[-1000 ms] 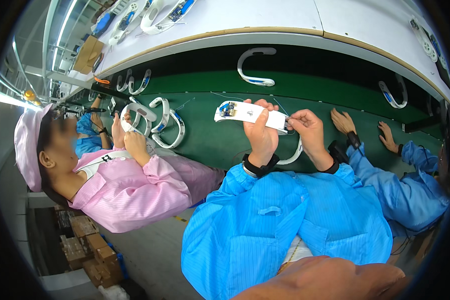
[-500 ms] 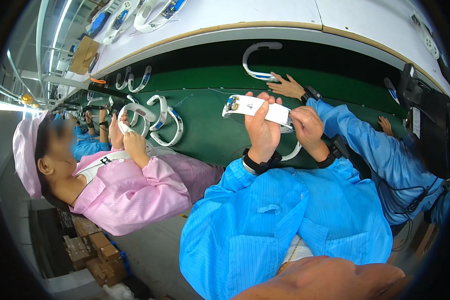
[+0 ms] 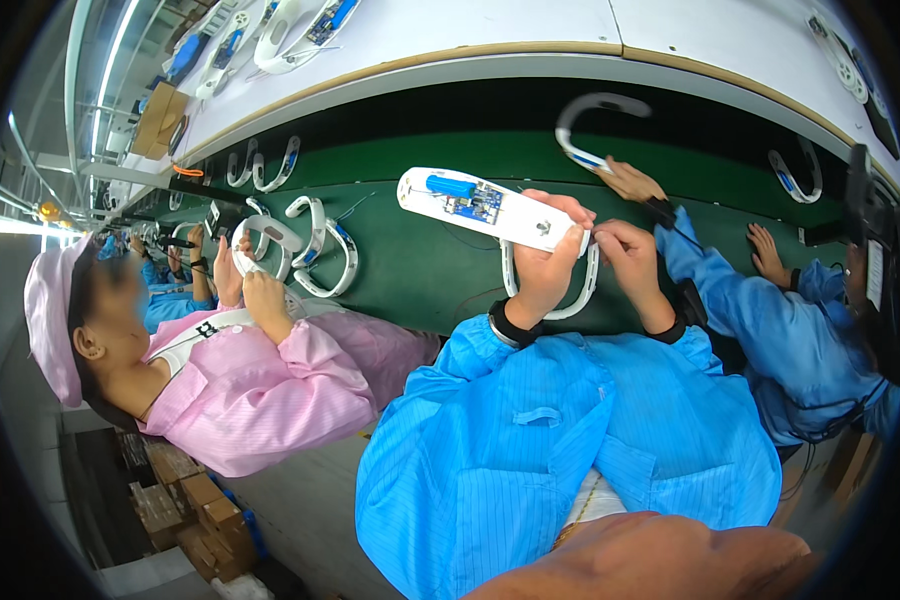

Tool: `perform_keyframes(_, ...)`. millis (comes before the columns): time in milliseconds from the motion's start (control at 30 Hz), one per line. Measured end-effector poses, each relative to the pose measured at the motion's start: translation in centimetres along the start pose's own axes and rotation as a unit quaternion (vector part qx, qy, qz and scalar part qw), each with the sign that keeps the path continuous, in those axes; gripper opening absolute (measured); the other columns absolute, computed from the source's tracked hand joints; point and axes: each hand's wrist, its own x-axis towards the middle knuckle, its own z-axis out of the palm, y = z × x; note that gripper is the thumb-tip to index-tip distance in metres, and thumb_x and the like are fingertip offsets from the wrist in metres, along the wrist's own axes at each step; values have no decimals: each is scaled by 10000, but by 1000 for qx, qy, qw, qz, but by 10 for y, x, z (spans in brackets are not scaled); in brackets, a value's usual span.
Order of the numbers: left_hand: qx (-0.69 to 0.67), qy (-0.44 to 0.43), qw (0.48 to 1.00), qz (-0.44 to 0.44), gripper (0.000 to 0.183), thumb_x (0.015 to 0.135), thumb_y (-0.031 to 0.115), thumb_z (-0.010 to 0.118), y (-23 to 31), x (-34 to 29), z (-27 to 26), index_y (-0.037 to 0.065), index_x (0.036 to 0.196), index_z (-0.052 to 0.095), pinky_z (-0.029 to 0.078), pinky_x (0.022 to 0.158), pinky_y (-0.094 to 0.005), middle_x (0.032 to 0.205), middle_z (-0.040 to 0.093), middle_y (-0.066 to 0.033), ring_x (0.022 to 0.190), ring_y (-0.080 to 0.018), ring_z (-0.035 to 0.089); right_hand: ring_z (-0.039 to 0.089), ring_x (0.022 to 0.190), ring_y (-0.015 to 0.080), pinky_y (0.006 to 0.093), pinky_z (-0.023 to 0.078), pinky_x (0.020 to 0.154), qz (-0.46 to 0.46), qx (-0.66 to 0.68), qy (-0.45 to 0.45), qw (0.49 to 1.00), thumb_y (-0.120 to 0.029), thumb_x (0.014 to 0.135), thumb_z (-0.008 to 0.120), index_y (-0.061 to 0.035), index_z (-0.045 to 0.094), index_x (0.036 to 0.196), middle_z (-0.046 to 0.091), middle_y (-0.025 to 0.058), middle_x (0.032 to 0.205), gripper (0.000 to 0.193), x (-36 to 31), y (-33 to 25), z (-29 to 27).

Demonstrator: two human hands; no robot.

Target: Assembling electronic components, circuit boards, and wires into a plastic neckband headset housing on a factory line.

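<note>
My left hand (image 3: 550, 262) is closed around a white curved device housing (image 3: 515, 218). Its wide, rounded end points left, with a blue cylindrical cell (image 3: 451, 186) and a small blue circuit board (image 3: 482, 203) set in its open face. Close beside it, my right hand (image 3: 630, 268) has thumb and fingers pinched at the housing's right end; the exact contact is partly hidden. Below my hands shows a white curved band (image 3: 571, 309) with small openings; whether it belongs to the held housing I cannot tell.
Several white curved housings (image 3: 342, 262) lie on the green work surface (image 3: 410, 285) at left, near a co-worker in pink (image 3: 270, 385). At right, a co-worker's hand (image 3: 632, 182) touches another curved housing (image 3: 568, 128). A white shelf (image 3: 530, 25) runs along the back.
The held housing has turned and moved left, so its board and blue cell now face up. The co-worker's hand at right has shifted its curved housing to the right.
</note>
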Motion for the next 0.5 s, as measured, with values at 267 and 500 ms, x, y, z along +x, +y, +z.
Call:
perform_keyframes(267, 78, -136, 988, 2, 471, 803, -126, 498, -2, -11, 7, 77, 1196, 338, 456, 831, -357, 970, 554, -140, 911, -206, 559, 571, 763, 116, 239, 442, 674, 49, 247, -85, 964, -37, 837, 631, 33, 686, 865, 648, 64, 778, 93, 0, 20, -8)
perform_keyframes(500, 122, -241, 961, 66, 502, 790, -152, 463, 1, -14, 17, 106, 1201, 333, 450, 801, -387, 962, 567, -155, 909, -256, 562, 591, 791, 192, 285, 461, 702, -124, 86, -39, 988, -14, 754, 634, 27, 694, 894, 653, 98, 795, 158, -1, 20, -7)
